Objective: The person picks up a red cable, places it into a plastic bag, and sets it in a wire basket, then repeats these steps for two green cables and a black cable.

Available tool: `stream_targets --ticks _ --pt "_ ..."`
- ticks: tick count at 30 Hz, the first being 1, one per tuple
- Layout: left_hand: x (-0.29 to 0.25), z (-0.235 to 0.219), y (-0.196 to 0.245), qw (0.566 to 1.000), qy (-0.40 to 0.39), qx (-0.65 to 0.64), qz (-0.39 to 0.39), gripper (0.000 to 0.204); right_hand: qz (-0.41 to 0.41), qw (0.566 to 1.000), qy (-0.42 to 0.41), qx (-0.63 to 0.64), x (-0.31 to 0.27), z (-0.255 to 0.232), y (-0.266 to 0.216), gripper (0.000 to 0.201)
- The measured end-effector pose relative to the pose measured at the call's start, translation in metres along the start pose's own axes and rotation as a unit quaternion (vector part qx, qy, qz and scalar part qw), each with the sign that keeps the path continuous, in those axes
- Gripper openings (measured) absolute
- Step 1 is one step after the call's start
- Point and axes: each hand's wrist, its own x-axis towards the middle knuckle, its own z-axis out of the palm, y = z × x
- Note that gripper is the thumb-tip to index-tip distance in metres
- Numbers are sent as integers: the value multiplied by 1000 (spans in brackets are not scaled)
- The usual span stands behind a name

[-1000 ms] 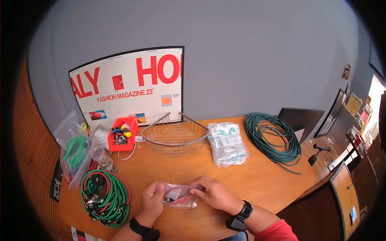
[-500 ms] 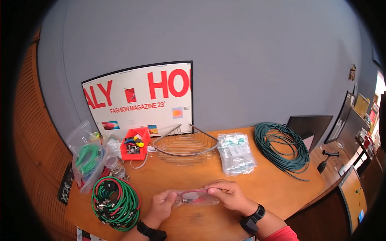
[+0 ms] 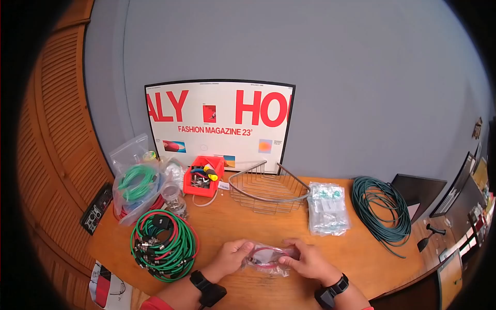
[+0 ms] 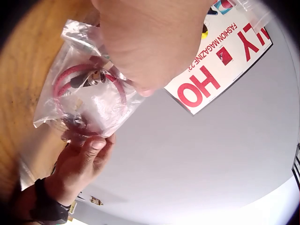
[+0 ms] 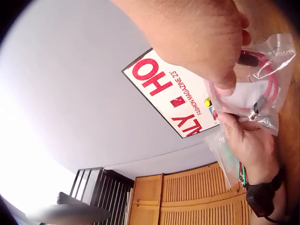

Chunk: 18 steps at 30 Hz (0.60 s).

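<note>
A clear plastic bag (image 3: 266,258) is held between both hands over the front of the table. Inside it lies a looped red cable (image 4: 57,89) with a metal connector (image 4: 96,77) on a black end. My left hand (image 3: 232,257) pinches the bag's left side, thumb on top. On the other side my right hand (image 3: 311,262) grips the bag between thumb and fingers. In the left wrist view the right hand (image 4: 77,164) shows at the far end of the bag. The left hand's fingers behind the bag are partly hidden.
Green and red cables (image 3: 178,258) lie coiled at the left, near a bag of green cable (image 3: 137,186). Behind stand a red tool bin (image 3: 204,191) and a wire corner basket (image 3: 268,199). Stacked clear bags (image 3: 329,212) and a dark green cable coil (image 3: 361,206) are at the right.
The head view has swung left, so the table's things sit farther right in it. Both hands keep hold of the bag, which was stretched wider half a second ago and is now drawn closer together.
</note>
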Motion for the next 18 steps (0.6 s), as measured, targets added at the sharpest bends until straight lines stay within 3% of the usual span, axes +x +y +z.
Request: stream_targets --ticks 1,2,5,7,8,10,11,12,13,15,18 --pt "1 2 0 1000 -3 -10 21 40 29 996 -56 -57 2 -9 -14 38" --pt "0 1 1 1000 -2 -11 22 40 28 996 -56 -59 2 -9 -11 38" --pt "-4 -2 9 999 -15 0 -39 39 19 995 -94 -30 2 -3 11 32" --pt "-2 -4 9 997 -4 69 39 36 49 990 -70 110 2 1 20 24" --pt "1 -7 6 997 1 67 41 36 46 991 -73 107 3 -2 18 24" --pt "4 -14 4 988 29 137 58 32 51 993 -19 104 5 -7 14 18" --pt "3 -16 8 989 34 135 59 32 47 981 20 188 7 -6 14 17" --pt "3 -16 12 996 27 81 3 32 45 982 15 185 9 -9 12 17" --pt "3 -16 16 998 18 25 -53 33 28 973 68 221 13 -14 9 16" --pt "5 -18 11 998 18 31 -55 30 -1 951 154 267 24 -25 2 12" --pt "7 -15 5 997 7 67 -43 27 -26 954 190 231 58 -46 -4 11"
